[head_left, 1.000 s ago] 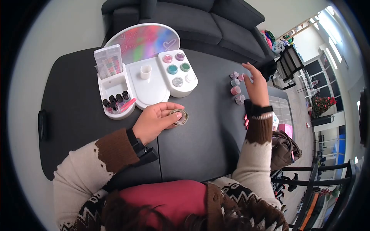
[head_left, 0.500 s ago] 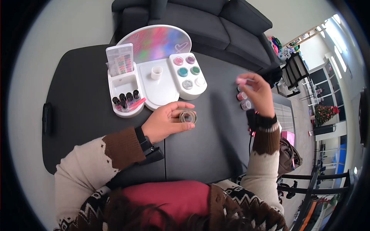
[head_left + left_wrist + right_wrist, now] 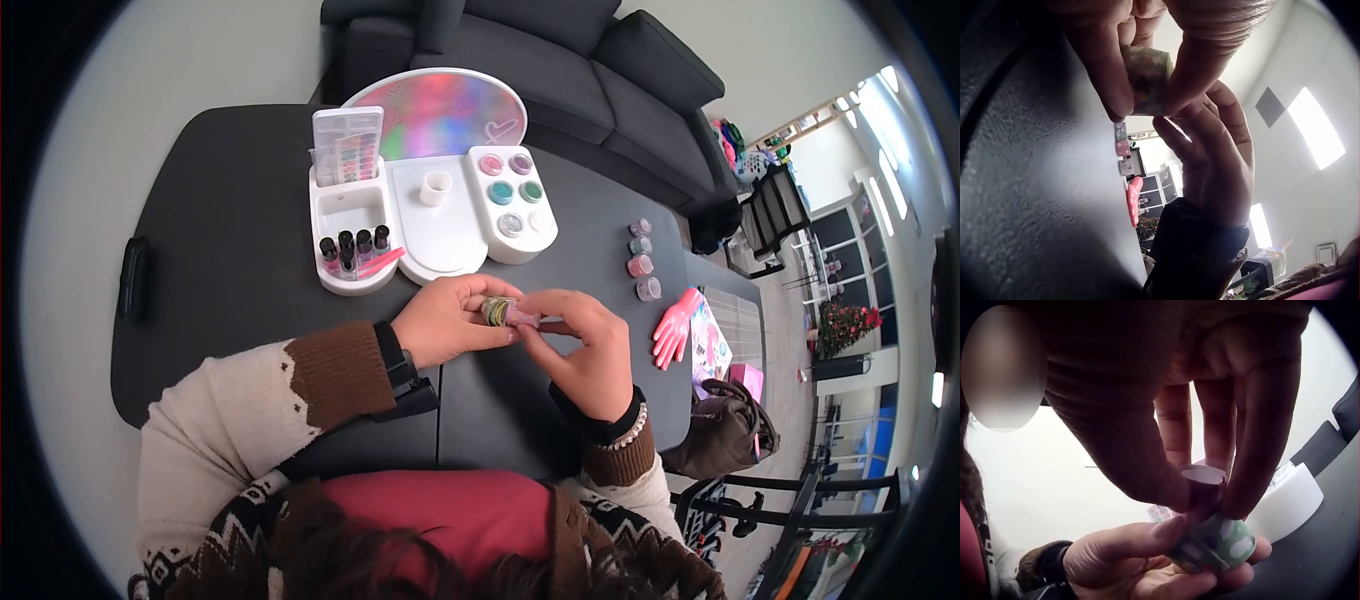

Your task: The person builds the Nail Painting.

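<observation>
In front of the person, the left hand (image 3: 445, 322) grips a green roll with pale patches (image 3: 1235, 545), fingers and thumb around its sides. Its coiled edge shows in the head view. A small pink roll (image 3: 1202, 487) with a whitish inside is pinched by the right hand (image 3: 590, 345) between thumb and fingers. The pink roll sits right at the green roll's upper end in the right wrist view. Both hands meet just above the dark table (image 3: 330, 330); in the left wrist view the green roll (image 3: 1147, 78) is between finger and thumb.
Beyond the hands stands a white nail station (image 3: 440, 235) with polish bottles (image 3: 347, 250), glitter pots (image 3: 501, 192) and a small white cup (image 3: 435, 188). Several small rolls (image 3: 640, 265) stand in a row at the right, near a pink model hand (image 3: 676, 328). A brown bag (image 3: 725, 425) lies beyond.
The right hand has picked the pink roll from the row at the right and carried it left to the green roll. The left hand still holds the green roll, now turned.
</observation>
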Available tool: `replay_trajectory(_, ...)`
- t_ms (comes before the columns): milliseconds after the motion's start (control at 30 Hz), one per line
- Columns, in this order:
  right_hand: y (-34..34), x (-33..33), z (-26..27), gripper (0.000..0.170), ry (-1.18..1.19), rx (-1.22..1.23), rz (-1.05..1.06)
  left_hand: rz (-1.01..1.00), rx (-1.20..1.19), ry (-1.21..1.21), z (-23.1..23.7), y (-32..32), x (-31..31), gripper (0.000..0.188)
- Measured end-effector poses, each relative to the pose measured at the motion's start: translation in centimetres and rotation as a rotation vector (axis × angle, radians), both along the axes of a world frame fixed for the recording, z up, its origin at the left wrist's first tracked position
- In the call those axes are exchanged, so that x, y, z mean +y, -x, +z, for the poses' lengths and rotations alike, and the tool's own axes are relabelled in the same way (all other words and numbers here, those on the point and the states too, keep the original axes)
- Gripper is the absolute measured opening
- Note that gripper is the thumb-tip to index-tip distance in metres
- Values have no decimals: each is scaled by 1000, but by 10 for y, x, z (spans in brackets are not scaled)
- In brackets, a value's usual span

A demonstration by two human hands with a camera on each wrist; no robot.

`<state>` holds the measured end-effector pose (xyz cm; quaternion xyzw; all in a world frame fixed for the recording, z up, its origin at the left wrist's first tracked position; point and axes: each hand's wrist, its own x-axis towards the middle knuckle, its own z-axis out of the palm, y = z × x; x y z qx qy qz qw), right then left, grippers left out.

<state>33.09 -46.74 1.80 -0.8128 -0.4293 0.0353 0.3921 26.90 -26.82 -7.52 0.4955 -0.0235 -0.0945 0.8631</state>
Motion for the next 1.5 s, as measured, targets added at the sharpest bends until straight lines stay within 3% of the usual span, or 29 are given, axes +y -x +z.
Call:
replay_trajectory(600, 9, 2, -18, 18, -3, -19, -53, 70, 85, -154, -1, 2, -7, 39)
replay_trajectory(867, 20, 7, -17, 14, 125, -207, -162, 68, 57, -165, -1, 1, -7, 40)
replay_trajectory(1067, 20, 8, -27, 13, 68, -247, -205, 56, 54, -154, -7, -1, -7, 39)
replay_trajectory(1500, 20, 7, -18, 11, 206, -278, -139, 111, 97, -135, -10, 1, -12, 40)
